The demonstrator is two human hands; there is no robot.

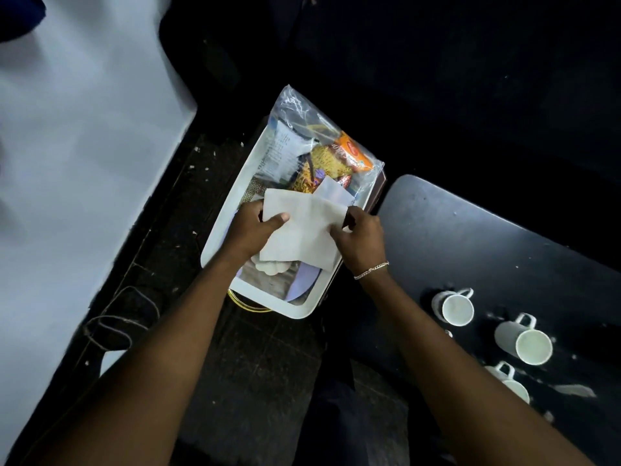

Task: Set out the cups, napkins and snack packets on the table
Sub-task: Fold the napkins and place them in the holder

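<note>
White tray: on dark floor, beside the table. Clear plastic bag: lying in the tray's far end. Twine: looped on the floor, left of the tray. Pale wall: left side. Bracelet: silver chain.

We found the tray left of the counter, a bag of snack packets at its far end, napkins above its middle, and three cups on the counter's near right.

Print on the snack packets seems too blurred to read.
</note>
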